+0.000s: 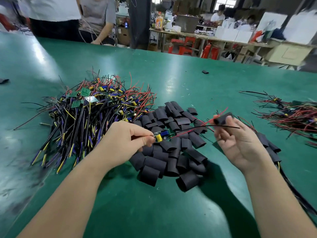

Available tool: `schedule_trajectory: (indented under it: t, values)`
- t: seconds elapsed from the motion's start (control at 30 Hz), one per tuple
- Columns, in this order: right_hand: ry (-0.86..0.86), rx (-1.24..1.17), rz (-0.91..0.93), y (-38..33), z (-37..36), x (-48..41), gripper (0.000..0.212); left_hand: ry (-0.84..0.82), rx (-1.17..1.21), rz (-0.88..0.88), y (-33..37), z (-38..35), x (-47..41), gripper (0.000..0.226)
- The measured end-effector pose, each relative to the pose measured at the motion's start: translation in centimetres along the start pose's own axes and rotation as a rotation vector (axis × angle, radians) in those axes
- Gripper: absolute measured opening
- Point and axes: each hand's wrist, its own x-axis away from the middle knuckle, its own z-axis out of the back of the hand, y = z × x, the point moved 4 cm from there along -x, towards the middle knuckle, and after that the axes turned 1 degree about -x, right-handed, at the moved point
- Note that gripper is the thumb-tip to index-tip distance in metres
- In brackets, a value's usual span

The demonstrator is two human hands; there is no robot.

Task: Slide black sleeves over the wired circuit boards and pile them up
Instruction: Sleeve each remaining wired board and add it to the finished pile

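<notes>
Fingers point(147, 134) of left hand point(123, 140) pinch circuit board point(162, 135); right hand point(240, 143) seemingly grips sleeve point(223, 118).

two hands point(123, 140) point(240, 145), two board piles point(96, 114) point(291, 115), many sleeves point(171, 152)

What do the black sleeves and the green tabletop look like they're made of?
Black sleeves: probably thin, flexible plastic or rubber tubing with a matte finish. They lie flattened and creased and show no shine.
Tabletop: a smooth green mat, likely rubber or vinyl, semi-glossy. Overhead light reflects off it in soft patches.
</notes>
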Motion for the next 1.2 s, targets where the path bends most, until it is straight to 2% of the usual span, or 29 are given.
schedule_trajectory:
  t: [0.1, 0.23, 0.4, 0.73, 0.83, 1.0, 1.1, 1.2]
  values:
    - [0.047, -0.199, 0.034, -0.4, 0.3, 0.6, 0.02, -0.056, -0.003, 0.009, -0.3, 0.1, 0.0, 0.013]
    - [0.004, -0.275, 0.041, 0.1, -0.7, 1.4, 0.018, -0.082, -0.008, 0.012, -0.4, 0.0, 0.0, 0.016]
    - [-0.052, -0.253, -0.007, 0.5, -2.0, 2.3, 0.026, -0.09, -0.009, -0.003, -0.3, 0.0, 0.0, 0.018]
    - [-0.184, -0.245, 0.012, -0.3, -2.7, 3.4, 0.023, -0.034, 0.044, 0.043, -0.6, 0.5, -0.1, 0.016]
    - [-0.243, -0.257, 0.022, -0.3, -2.9, 3.4, 0.041, -0.034, 0.05, 0.068, -0.7, 0.5, -0.1, 0.017]
    - [-0.177, -0.202, 0.096, -0.1, -2.8, 3.3, 0.017, -0.028, 0.047, 0.092, -0.7, 0.2, 0.0, 0.018]
    - [-0.144, -0.123, 0.158, 0.2, -2.9, 3.4, 0.026, -0.046, 0.035, 0.074, -0.1, -0.5, 0.1, 0.02]
    - [-0.143, -0.062, 0.156, 1.1, -3.5, 3.6, 0.036, -0.064, 0.15, 0.074, 0.6, -1.4, 0.3, 0.018]
